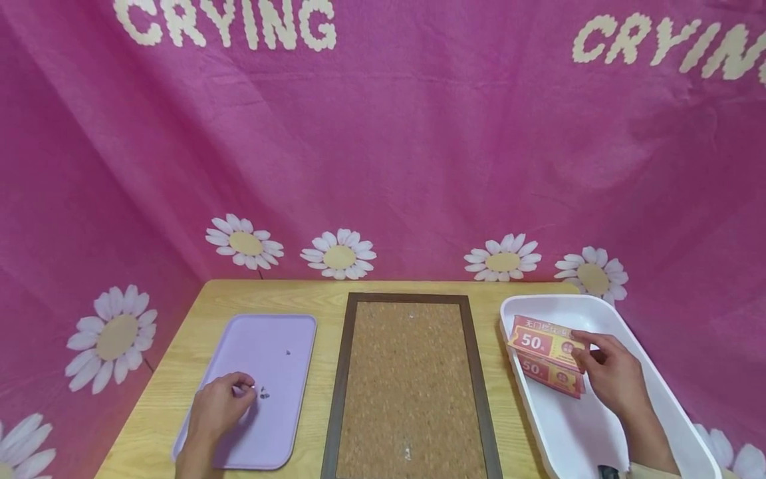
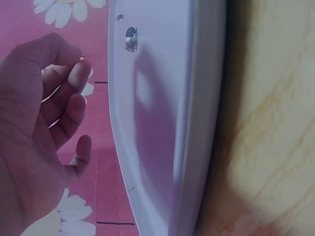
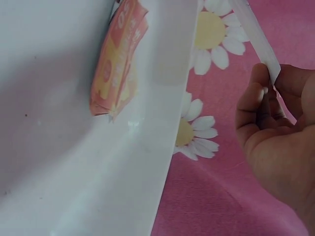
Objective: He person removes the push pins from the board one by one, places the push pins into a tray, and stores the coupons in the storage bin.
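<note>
My right hand (image 1: 616, 372) pinches a paper coupon (image 1: 538, 341) marked 50 by its right edge, between thumb and fingers. In the right wrist view this coupon (image 3: 256, 37) shows as a pale strip above the fingertips. More pink and yellow coupons (image 1: 547, 374) lie below it in the white tray (image 1: 589, 439). On the left, my left hand (image 1: 218, 406) is over the purple tray (image 1: 263, 449), thumb and index finger pinching a tiny shiny pin (image 1: 253, 386), mostly covered by the fingertips. A few small shiny pins (image 2: 131, 39) lie on that tray.
Between the two trays lies a dark-framed cork board (image 1: 413, 386), with small clear bits near its top and bottom. A dark object (image 1: 608, 472) shows at the white tray's near end. A pink flowered cloth (image 1: 383, 166) hangs behind the wooden table (image 1: 323, 299).
</note>
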The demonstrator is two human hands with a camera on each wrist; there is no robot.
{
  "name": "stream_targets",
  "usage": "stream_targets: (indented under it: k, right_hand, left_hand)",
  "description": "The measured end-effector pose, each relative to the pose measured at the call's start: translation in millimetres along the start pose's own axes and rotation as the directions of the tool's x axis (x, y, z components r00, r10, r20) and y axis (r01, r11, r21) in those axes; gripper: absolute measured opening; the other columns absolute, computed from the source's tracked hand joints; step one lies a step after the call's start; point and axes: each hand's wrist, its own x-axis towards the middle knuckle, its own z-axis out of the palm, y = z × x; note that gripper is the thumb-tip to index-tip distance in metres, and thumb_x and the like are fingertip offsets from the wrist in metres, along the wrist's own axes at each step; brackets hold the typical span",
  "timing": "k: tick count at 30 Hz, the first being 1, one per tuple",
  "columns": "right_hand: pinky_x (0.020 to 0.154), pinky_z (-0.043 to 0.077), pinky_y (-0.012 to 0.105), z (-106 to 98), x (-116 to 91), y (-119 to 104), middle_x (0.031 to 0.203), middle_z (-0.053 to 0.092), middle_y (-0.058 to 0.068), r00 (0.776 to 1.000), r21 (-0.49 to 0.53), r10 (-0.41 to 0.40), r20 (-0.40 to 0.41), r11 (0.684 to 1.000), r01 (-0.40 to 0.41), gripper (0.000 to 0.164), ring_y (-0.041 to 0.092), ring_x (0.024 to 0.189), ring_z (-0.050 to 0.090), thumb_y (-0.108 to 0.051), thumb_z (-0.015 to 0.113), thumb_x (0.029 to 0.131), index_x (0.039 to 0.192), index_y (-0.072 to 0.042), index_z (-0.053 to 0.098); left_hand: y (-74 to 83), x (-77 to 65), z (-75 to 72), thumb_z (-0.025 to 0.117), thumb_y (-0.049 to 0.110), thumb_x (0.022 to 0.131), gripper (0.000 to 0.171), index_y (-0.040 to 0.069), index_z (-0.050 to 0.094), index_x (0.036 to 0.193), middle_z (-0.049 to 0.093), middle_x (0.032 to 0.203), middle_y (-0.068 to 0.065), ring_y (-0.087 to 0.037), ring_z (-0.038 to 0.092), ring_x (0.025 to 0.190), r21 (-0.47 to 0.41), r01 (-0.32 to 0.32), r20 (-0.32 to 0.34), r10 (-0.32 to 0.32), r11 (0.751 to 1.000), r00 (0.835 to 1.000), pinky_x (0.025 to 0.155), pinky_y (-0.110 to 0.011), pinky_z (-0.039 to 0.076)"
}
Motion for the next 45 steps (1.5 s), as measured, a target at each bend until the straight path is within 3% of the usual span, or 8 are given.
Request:
stream_targets:
  k: [5,12,18,22,30,33,38,45]
  right_hand:
    - [0.057,0.04,0.02,4,4,9,0.116,0.059,0.019,0.997,-0.013,0.064,0.052,0.998,-0.063,0.036,0.012,0.082,0.054,-0.016,0.064,0.091,0.126,-0.008,0.063]
    - [0.059,0.041,0.02,12,7,16,0.117,0.059,0.02,0.995,-0.006,0.088,0.048,0.996,-0.088,0.036,0.009,0.081,0.056,-0.015,0.065,0.089,0.125,-0.008,0.063]
    - [0.061,0.043,0.026,18,10,22,0.127,0.051,0.027,0.977,0.004,0.18,0.117,0.983,-0.182,0.041,0.041,0.1,0.059,-0.016,0.061,0.092,0.131,-0.004,0.057]
    - [0.062,0.042,0.028,22,10,27,0.129,0.05,0.027,0.964,-0.005,0.234,0.125,0.972,-0.236,0.041,0.041,0.102,0.057,-0.016,0.06,0.093,0.132,-0.004,0.056]
    - [0.068,0.042,0.036,27,11,36,0.13,0.05,0.028,0.96,-0.027,0.253,0.12,0.967,-0.252,0.04,0.045,0.106,0.056,-0.016,0.058,0.093,0.13,-0.003,0.057]
    - [0.069,0.042,0.037,29,11,39,0.129,0.051,0.029,0.958,-0.026,0.246,0.145,0.969,-0.244,0.04,0.045,0.106,0.058,-0.017,0.058,0.092,0.13,-0.003,0.057]
    - [0.064,0.041,0.03,31,13,43,0.127,0.052,0.031,0.928,-0.037,0.275,0.249,0.961,-0.275,0.046,0.04,0.101,0.059,-0.018,0.055,0.093,0.135,-0.002,0.051]
    - [0.065,0.04,0.031,34,12,48,0.109,0.061,0.032,0.925,-0.099,0.206,0.32,0.978,-0.184,0.051,0.035,0.091,0.06,-0.018,0.057,0.087,0.133,0.002,0.051]
  left_hand:
    - [-2.0,2.6,2.7,0.069,0.015,0.071,0.01,0.019,0.072,0.08,0.067,0.069,0.007,-0.013,0.059,0.065,0.003,-0.032,-0.002,0.032,0.999,0.999,0.065,-0.037,0.046]
    - [-4.4,4.9,2.7,0.068,0.015,0.073,0.011,0.018,0.073,0.082,0.069,0.072,0.004,-0.018,0.063,0.067,0.016,-0.02,-0.005,0.02,1.0,1.0,0.067,-0.039,0.047]
    - [-4.8,5.8,2.7,0.069,0.016,0.073,0.011,0.018,0.073,0.084,0.07,0.073,0.004,-0.016,0.062,0.067,-0.001,-0.011,0.012,0.011,1.0,1.0,0.067,-0.037,0.046]
    - [-4.6,5.5,5.6,0.07,0.017,0.074,0.011,0.019,0.073,0.084,0.071,0.074,0.005,-0.012,0.06,0.065,-0.017,0.004,0.035,-0.004,1.0,0.999,0.064,-0.034,0.044]
    - [-6.0,4.0,11.7,0.07,0.017,0.075,0.008,0.019,0.072,0.082,0.069,0.072,0.006,-0.012,0.06,0.065,-0.017,-0.002,0.029,0.003,1.0,1.0,0.062,-0.034,0.044]
    - [-6.3,3.2,12.8,0.07,0.018,0.075,0.007,0.019,0.072,0.082,0.069,0.072,0.006,-0.011,0.059,0.065,-0.018,0.009,0.037,-0.008,1.0,0.999,0.062,-0.034,0.044]
    - [-5.8,1.9,13.2,0.07,0.019,0.077,0.007,0.019,0.072,0.083,0.068,0.073,0.006,-0.011,0.058,0.066,-0.021,0.043,0.072,-0.042,0.999,0.997,0.063,-0.033,0.043]
    - [-5.8,1.7,14.0,0.07,0.019,0.076,0.008,0.018,0.072,0.084,0.068,0.074,0.006,-0.011,0.059,0.067,-0.014,0.058,0.101,-0.056,0.998,0.993,0.064,-0.033,0.044]
